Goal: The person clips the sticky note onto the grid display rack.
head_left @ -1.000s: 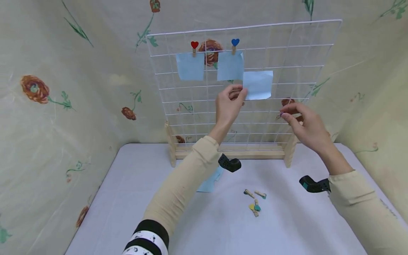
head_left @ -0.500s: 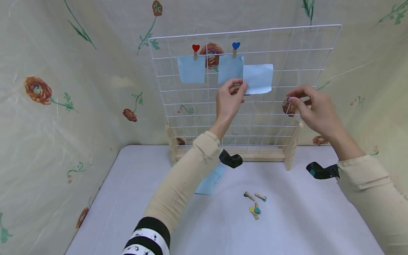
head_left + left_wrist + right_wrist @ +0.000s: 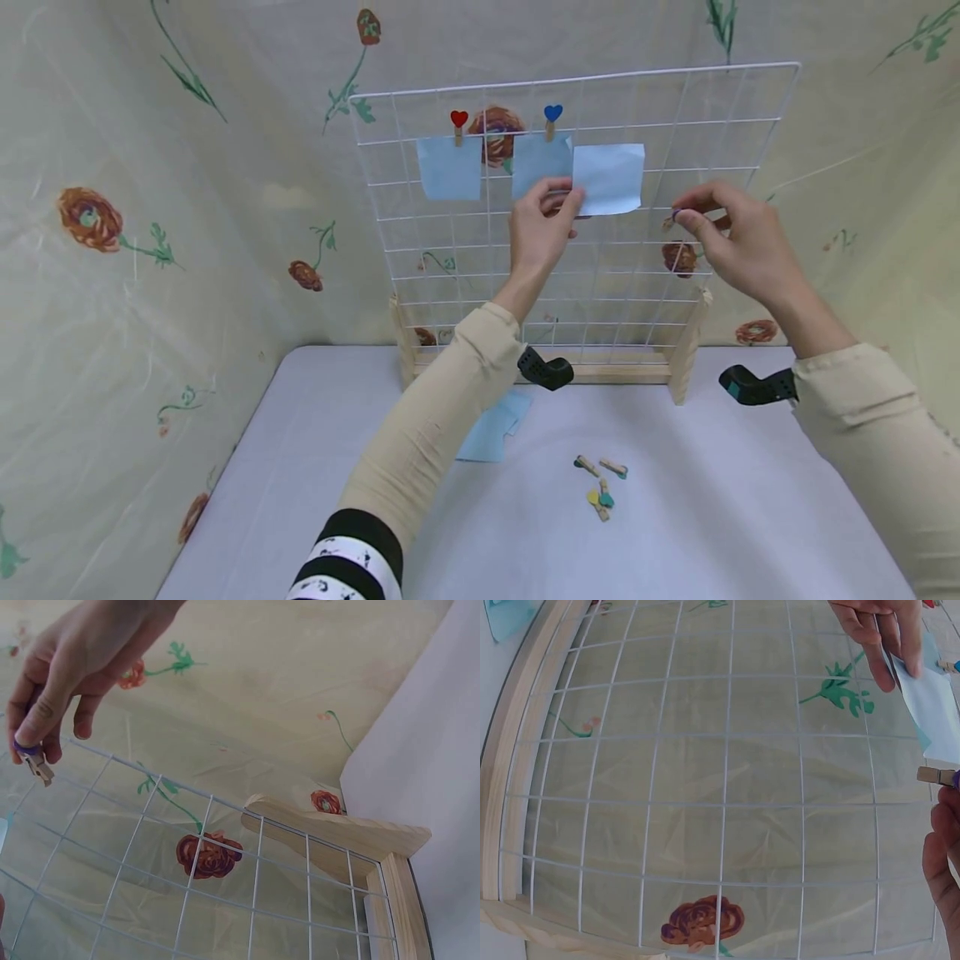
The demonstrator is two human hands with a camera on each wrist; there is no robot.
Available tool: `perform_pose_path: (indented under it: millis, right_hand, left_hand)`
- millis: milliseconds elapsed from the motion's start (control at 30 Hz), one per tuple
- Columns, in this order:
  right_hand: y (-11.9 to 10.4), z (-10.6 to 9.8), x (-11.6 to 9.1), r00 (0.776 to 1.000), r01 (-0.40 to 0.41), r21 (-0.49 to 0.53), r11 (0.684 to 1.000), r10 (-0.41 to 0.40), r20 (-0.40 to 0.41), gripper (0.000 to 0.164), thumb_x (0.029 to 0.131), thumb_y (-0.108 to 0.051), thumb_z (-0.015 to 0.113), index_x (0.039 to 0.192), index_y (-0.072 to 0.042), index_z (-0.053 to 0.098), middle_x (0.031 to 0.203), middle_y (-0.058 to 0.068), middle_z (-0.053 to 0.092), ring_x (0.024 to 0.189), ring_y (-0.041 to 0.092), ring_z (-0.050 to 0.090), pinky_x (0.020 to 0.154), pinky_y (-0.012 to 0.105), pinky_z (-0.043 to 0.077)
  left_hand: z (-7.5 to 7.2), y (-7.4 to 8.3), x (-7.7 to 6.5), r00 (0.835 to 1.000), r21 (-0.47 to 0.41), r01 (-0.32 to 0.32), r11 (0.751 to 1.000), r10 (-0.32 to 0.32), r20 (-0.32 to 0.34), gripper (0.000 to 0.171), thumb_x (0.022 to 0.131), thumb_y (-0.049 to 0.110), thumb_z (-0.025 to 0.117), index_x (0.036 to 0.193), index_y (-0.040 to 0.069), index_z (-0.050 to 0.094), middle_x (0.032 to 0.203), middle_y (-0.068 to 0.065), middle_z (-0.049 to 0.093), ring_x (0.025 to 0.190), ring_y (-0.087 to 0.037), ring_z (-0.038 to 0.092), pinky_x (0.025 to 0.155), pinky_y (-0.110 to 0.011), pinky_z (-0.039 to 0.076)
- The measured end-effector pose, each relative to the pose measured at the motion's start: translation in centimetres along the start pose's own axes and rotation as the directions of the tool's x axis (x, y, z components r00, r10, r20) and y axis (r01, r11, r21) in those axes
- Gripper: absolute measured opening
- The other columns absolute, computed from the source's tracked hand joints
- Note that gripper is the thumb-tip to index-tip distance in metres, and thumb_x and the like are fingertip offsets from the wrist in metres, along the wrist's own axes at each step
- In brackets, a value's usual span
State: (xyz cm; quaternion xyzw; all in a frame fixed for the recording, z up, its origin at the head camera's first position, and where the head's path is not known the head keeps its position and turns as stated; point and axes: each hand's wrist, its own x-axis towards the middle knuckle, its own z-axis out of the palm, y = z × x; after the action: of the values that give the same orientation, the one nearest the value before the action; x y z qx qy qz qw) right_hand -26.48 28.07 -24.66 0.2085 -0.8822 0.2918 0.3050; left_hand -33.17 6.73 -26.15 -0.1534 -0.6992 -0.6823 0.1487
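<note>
Blue paper [image 3: 611, 177] was pinched by the left hand [image 3: 542, 233]; right hand [image 3: 742, 243] pinched a peg [image 3: 934, 775] below, toward the right edge of the rack [image 3: 618, 374].

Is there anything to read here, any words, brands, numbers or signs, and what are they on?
No readable words, brands, numbers or signs show in any view.
Blue sheet in the left hand: no writing visible.
Striped band on the left sleeve: dark marks, too small to tell whether they are letters or just pattern.
</note>
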Motion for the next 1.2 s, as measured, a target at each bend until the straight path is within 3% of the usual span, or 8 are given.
perform_pose_path:
  millis: [367, 667, 967, 1200]
  right_hand:
    - [0.1, -0.4, 0.6, 1.000, -0.007, -0.012, 1.000, 0.007, -0.009, 0.020, 0.096, -0.012, 0.052, 0.110, 0.002, 0.057, 0.095, -0.001, 0.057, 0.080, -0.006, 0.045, 0.073, 0.013, 0.036]
    - [-0.1, -1.1, 1.0, 0.999, -0.027, -0.008, 1.000, 0.027, -0.021, 0.021, 0.097, -0.014, 0.052, 0.110, 0.001, 0.058, 0.095, 0.004, 0.059, 0.080, -0.005, 0.046, 0.072, 0.014, 0.036]
    - [-0.2, -1.5, 1.4, 1.000, -0.014, -0.015, 1.000, 0.014, -0.017, 0.021, 0.097, -0.013, 0.052, 0.111, 0.002, 0.057, 0.096, 0.005, 0.059, 0.080, -0.007, 0.046, 0.072, 0.013, 0.036]
    - [-0.1, -1.7, 1.6, 1.000, -0.026, -0.032, 0.999, 0.026, -0.002, 0.022, 0.096, -0.013, 0.052, 0.112, 0.001, 0.057, 0.100, 0.005, 0.059, 0.082, -0.007, 0.046, 0.074, 0.011, 0.037]
  left_hand:
    - [0.5, 0.4, 0.3, 1.000, 0.006, -0.023, 1.000, 0.023, -0.001, 0.021, 0.091, 0.024, 0.063, 0.108, 0.011, 0.064, 0.097, -0.004, 0.073, 0.070, -0.009, 0.066, 0.058, -0.020, 0.054]
    - [0.9, 0.8, 0.2, 0.999, -0.029, -0.033, 0.999, 0.033, 0.025, 0.023, 0.092, 0.023, 0.062, 0.111, 0.010, 0.063, 0.097, -0.008, 0.073, 0.075, -0.018, 0.071, 0.060, -0.026, 0.056]
    - [1.4, 1.0, 0.4, 1.000, -0.029, -0.020, 0.999, 0.020, 0.017, 0.023, 0.091, 0.023, 0.062, 0.110, 0.009, 0.063, 0.098, -0.007, 0.073, 0.070, -0.010, 0.070, 0.059, -0.024, 0.056]
    - [1.6, 0.8, 0.3, 0.998, -0.017, -0.049, 0.999, 0.049, 0.042, 0.021, 0.093, 0.022, 0.060, 0.109, 0.009, 0.062, 0.099, -0.008, 0.073, 0.075, -0.016, 0.071, 0.063, -0.028, 0.057]
